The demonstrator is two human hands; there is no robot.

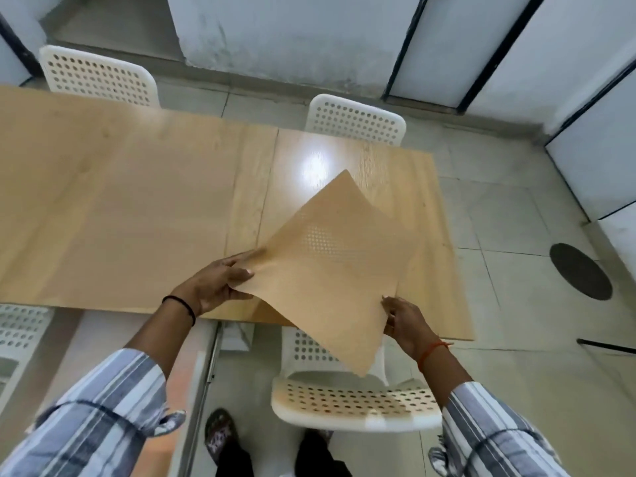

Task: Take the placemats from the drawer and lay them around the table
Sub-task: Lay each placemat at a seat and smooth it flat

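Observation:
A thin tan placemat (330, 270) hangs tilted like a diamond over the near right part of the light wooden table (120, 218). My left hand (216, 284) pinches its left corner, thumb on top. Along the right edge, my right hand (404, 321) grips it near the lower corner. The mat's lowest corner dips past the table's near edge, above a white chair. I cannot tell whether one mat or more is held. No mat lies on the tabletop.
White perforated chairs stand around the table: one (344, 390) right below the mat, one (20, 332) at near left, two (99, 77) (356, 120) on the far side. My feet (220, 432) stand on the tiled floor. A dark round drain cover (580, 271) lies at right.

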